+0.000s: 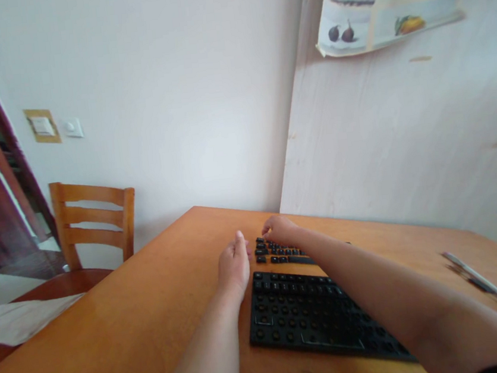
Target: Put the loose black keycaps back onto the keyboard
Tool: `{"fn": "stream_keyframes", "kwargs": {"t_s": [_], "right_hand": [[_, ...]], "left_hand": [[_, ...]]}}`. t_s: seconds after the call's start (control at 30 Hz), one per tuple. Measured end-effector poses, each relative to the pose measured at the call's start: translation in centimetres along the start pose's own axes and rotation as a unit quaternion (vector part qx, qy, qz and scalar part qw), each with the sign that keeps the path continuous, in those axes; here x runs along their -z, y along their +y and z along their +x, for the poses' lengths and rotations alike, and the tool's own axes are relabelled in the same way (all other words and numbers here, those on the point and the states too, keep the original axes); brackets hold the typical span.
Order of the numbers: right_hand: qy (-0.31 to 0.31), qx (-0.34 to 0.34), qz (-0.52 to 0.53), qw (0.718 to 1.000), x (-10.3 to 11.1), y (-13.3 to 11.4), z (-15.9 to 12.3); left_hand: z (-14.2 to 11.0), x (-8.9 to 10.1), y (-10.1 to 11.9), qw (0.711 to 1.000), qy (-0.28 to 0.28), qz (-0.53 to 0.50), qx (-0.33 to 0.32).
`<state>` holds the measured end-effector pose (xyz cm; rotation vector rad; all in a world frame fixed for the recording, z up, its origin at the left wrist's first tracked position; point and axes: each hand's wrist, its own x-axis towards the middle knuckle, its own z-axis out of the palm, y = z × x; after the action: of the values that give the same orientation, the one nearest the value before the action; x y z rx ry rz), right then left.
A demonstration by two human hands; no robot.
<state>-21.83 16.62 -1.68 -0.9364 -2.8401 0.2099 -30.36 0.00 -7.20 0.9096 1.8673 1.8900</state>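
Keycaps (282, 259) are laid beyond the keyboard (310, 311); right hand (279, 231) is curled over their left edge, left hand (234, 266) held loosely cupped alongside; grips cannot be told. Wide tabletop (166, 297) is spread leftward.

Loose black keycaps (282, 259) lie in rows just beyond a flat, black, partly capless keyboard (290, 311).

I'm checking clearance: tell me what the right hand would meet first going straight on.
The right hand would probably meet the black keycaps below its fingers; depth is unclear, they may touch.
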Motion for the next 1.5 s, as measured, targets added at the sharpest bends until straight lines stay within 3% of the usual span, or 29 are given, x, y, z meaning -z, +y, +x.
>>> {"fn": "stream_keyframes", "kwargs": {"t_s": [0.5, 0.8, 1.0, 1.17, 1.33, 1.5], "right_hand": [[-0.031, -0.001, -0.040, 0.999, -0.2, -0.8, 1.1], [-0.014, 0.002, -0.056, 0.998, -0.6, -1.0, 0.9], [0.011, 0.028, -0.047, 0.998, 0.7, -1.4, 0.3], [0.040, 0.090, -0.022, 0.995, 2.3, -2.7, -2.9], [0.089, 0.221, 0.025, 0.971, 3.2, -4.5, -8.6], [0.092, 0.246, 0.039, 0.964, 3.0, -5.8, -13.1]], "left_hand": [[0.0, 0.0, -0.3, 0.999, 0.008, 0.037, -0.015], [0.3, 0.0, -0.9, 0.999, 0.014, 0.038, -0.026], [0.2, 0.0, -0.7, 0.997, 0.012, 0.074, -0.029], [0.2, -0.1, -0.5, 0.996, 0.013, 0.076, -0.034], [0.0, 0.0, 0.0, 0.996, 0.005, 0.080, -0.040], [-0.1, 0.0, 0.4, 0.996, 0.005, 0.073, -0.055]]}}
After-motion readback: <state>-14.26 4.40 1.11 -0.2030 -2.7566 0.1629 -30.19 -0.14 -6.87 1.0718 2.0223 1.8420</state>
